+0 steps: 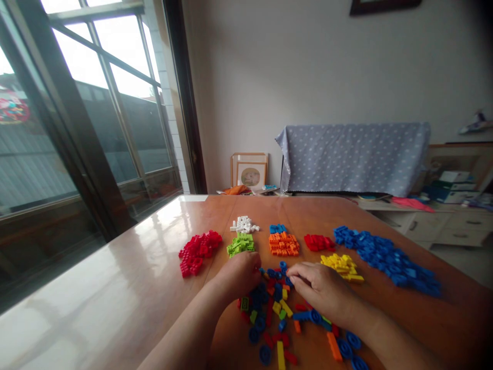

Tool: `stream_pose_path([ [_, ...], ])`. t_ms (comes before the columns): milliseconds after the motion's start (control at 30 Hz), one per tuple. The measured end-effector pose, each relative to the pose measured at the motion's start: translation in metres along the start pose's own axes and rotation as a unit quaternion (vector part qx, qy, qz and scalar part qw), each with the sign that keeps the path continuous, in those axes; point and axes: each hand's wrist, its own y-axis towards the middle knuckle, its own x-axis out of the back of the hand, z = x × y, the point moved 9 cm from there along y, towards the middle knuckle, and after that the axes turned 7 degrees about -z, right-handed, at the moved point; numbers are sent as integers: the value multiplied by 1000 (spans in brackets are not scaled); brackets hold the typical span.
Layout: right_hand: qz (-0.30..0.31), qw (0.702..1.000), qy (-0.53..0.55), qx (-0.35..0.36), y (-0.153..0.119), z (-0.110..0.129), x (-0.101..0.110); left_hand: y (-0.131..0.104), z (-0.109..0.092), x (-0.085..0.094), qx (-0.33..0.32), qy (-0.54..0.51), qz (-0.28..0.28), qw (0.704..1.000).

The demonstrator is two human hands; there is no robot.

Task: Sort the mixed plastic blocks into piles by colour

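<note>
My left hand (pixel 245 275) is closed at the far left edge of a mixed pile of toy building bricks (pixel 277 308). Its fingertips are turned away, and whatever they grip is hidden. On the pile's right side, my right hand (pixel 321 288) has its thumb and fingers drawn together, close to a blue ring-shaped piece (pixel 283 267); I cannot make out anything between them. Red, yellow, blue, orange and green pieces lie loose between and below both hands. Nearer to me are a long yellow brick (pixel 281 355) and an orange brick (pixel 334 346).
Sorted heaps lie beyond on the wooden table (pixel 154 288): dark red bricks (pixel 198 252), white (pixel 245 224), lime green (pixel 241 243), orange (pixel 284 244), small blue (pixel 278 228), red (pixel 319 242), yellow (pixel 342 267) and a large blue heap (pixel 385 259). A cloth-covered object (pixel 354 159) stands behind.
</note>
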Motion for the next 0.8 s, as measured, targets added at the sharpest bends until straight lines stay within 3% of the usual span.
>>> stream_pose_path([
  [167, -18, 1000, 21, -3, 1, 2, 1, 2, -8, 1, 30, -205, 9, 978],
  [267, -36, 997, 61, -13, 2, 5, 1, 0, -19, -11, 65, -395, 62, 914],
  [367, -39, 991, 127, -17, 1, 9, 0, -4, -27, -20, 96, -504, 95, 853],
  [567, -27, 973, 223, -45, 3, 12, -5, -6, -31, -25, 107, -565, 104, 812],
  [700, -12, 966, 252, -58, 5, 9, -10, -6, -30, -29, 109, -579, 105, 801],
  [800, -42, 962, 258, -85, 7, -9, -6, -4, -25, -27, 119, -575, 85, 805],
])
